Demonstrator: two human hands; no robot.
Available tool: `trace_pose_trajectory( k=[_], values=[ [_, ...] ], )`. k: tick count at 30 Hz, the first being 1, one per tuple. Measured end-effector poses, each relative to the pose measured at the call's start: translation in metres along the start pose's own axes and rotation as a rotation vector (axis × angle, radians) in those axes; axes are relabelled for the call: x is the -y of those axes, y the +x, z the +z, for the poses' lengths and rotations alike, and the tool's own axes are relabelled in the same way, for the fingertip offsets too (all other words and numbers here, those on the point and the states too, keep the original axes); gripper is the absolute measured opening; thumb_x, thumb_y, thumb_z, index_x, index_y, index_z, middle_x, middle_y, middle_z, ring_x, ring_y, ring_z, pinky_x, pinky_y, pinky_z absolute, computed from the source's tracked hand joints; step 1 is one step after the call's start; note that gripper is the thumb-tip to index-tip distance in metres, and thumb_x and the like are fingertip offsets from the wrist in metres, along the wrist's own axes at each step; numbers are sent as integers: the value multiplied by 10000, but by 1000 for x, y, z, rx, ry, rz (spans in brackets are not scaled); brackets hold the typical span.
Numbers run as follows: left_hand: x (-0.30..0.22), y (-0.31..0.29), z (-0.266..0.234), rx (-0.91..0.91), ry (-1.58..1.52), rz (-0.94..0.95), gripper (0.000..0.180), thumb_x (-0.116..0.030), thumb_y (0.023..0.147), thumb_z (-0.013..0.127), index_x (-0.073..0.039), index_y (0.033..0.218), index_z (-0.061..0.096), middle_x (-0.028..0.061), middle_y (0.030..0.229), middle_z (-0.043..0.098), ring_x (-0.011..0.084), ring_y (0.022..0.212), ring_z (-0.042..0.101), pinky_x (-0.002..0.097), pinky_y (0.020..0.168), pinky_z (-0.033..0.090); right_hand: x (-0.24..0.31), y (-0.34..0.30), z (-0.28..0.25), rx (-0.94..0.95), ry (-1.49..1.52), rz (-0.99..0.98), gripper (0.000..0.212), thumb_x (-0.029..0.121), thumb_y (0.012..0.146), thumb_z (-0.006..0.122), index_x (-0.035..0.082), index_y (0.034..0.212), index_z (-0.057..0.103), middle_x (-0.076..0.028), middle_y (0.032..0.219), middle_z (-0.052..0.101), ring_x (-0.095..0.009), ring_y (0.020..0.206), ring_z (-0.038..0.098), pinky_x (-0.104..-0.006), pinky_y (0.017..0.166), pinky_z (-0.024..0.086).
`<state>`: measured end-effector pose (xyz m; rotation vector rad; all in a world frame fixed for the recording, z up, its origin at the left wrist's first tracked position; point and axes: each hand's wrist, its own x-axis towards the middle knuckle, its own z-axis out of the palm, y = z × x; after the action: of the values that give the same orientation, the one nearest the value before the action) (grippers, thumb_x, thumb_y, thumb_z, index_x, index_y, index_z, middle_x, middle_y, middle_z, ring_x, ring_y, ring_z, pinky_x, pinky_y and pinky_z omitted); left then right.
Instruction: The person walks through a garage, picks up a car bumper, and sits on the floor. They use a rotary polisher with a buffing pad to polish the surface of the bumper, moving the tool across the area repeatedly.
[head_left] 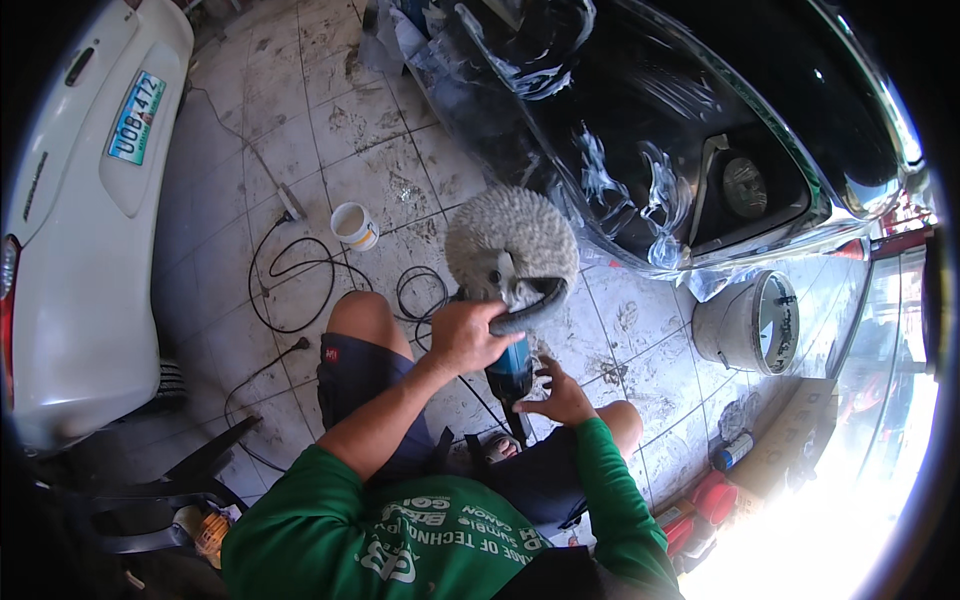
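Polisher [510, 330] with a woolly grey pad, held upright above the seated person's knees, beside a black car [680, 130]. Left hand [465, 335] is closed around its loop handle; right hand [558, 395] rests open-fingered against the teal body. Tiled floor [370, 150] below.

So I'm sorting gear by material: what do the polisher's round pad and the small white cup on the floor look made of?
The pad looks like wool or woolly fibre: grey-white, shaggy, matted nap. The cup looks like smooth white plastic, though paper is possible; too small to be sure.

free: tiled floor [380, 170] left of pad | blocked: black car [680, 130] right, cup [354, 224], cables [300, 270]
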<state>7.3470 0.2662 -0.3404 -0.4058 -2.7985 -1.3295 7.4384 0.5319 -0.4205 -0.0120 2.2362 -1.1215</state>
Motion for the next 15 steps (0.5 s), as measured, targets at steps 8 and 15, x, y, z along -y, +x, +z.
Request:
trace_pose_trajectory(
  k=[8,15],
  values=[
    [2,38,-70,-87,-190,-34,370,-433,866,900,-107,998,787,129,848,780,379,799,769,477,726,578,39,47,17,-476,-265,-58,791,411,808,940,-18,1340,541,-258,1185,675,-511,1009,722,-579,855,591],
    [-17,98,-74,171,-293,51,459,-493,893,894,-55,877,759,110,759,744,274,702,741,407,684,559,34,75,-6,-747,-312,-50,500,222,802,863,6,1166,597,-234,1112,707,-516,993,709,-594,820,581]
  ],
)
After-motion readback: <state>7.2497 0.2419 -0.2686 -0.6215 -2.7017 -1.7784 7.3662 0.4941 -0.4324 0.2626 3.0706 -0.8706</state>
